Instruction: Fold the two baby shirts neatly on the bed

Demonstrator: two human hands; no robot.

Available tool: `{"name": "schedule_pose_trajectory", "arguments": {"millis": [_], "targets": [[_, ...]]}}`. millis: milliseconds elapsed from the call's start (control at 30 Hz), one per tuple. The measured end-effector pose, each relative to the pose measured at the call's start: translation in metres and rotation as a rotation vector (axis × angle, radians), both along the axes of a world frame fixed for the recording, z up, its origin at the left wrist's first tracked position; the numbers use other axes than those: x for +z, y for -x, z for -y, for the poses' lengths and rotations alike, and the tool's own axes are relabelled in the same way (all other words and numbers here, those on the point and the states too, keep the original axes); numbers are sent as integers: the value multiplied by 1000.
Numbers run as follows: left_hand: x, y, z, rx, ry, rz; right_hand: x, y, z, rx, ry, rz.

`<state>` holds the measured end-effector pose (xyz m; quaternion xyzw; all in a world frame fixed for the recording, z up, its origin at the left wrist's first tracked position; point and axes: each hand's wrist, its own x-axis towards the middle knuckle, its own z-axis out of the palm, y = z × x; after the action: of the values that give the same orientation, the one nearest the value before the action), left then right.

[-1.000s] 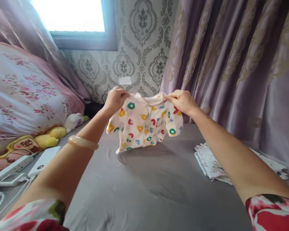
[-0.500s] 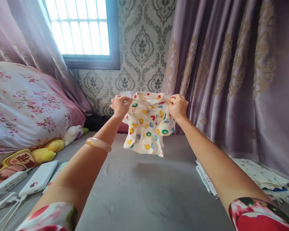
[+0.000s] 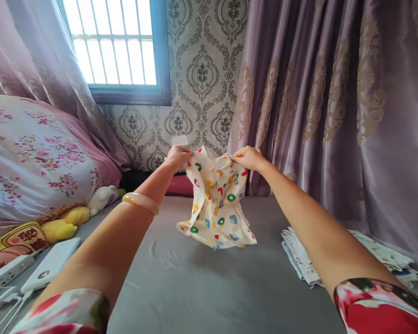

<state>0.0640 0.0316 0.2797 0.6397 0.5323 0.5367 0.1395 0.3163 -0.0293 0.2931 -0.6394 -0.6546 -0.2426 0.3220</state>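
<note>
In the head view, the left hand (image 3: 178,157) and right hand (image 3: 250,158) pinch a small cream shirt (image 3: 218,217) near its collar, fingers closed on the cloth. It hangs between them above a grey sheet (image 3: 181,290), its colourful print facing the camera. Folded clothes (image 3: 297,255) lie on the right, partly hidden by the right arm (image 3: 310,222); a power strip (image 3: 10,272) lies on the left.
</note>
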Motion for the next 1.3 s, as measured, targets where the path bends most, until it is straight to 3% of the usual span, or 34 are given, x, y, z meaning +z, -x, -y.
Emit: {"name": "schedule_pose_trajectory", "arguments": {"millis": [100,167,200,267,333,367,467,500,633,767,900,933,1067,1167,1300], "targets": [[-2,-1,1,88,10,-19,4,-1,2,23,-16,-66],[0,0,6,16,-6,30,7,-4,6,134,73,-147],[2,3,10,-102,4,56,9,-6,9,231,162,-176],[6,10,16,-478,70,86,11,-11,14,468,330,-237],[10,18,19,-777,173,85,13,-15,17,611,396,-323],[11,20,19,-776,204,83,13,-15,18,622,394,-374],[12,21,17,-420,197,97,12,-13,19,521,323,-462],[12,20,17,-390,197,109,12,-11,20,543,339,-470],[8,17,20,-791,261,196,11,-8,22,747,514,-529],[4,20,20,-614,281,178,13,-8,22,628,417,-534],[2,22,15,-840,258,234,15,-9,23,778,442,-563],[2,21,13,-818,246,236,15,-10,21,771,422,-576],[-2,8,0,-408,133,171,8,-12,3,501,175,-489],[-8,-2,-6,-357,31,213,1,-14,-11,350,15,-357],[-11,-10,-12,-256,-28,222,-6,-15,-16,196,-74,-169]]}}
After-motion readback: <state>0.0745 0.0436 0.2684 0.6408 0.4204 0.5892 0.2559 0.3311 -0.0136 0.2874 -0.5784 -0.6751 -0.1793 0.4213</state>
